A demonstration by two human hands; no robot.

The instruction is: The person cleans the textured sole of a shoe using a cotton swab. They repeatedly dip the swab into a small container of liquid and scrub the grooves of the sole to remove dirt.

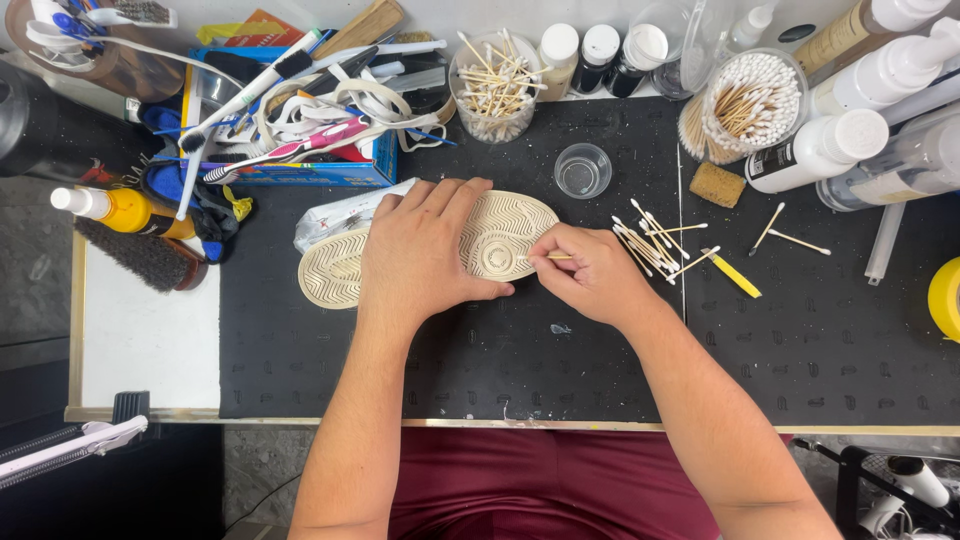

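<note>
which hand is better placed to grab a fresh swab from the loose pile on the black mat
Right, probably. The right hand lies beside the loose pile of wooden cotton swabs, though it pinches one already; the left hand presses down the cream rubber shoe sole.

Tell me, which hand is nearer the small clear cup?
Left. The left hand lies on the shoe sole, fingertips just below-left of the small clear cup; the right hand, holding a cotton swab, sits lower.

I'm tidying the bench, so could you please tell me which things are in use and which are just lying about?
In use: left hand pressing on upturned shoe sole; right hand holding cotton swab.
Lying about: loose swabs, small clear cup, sponge, brush.
</note>
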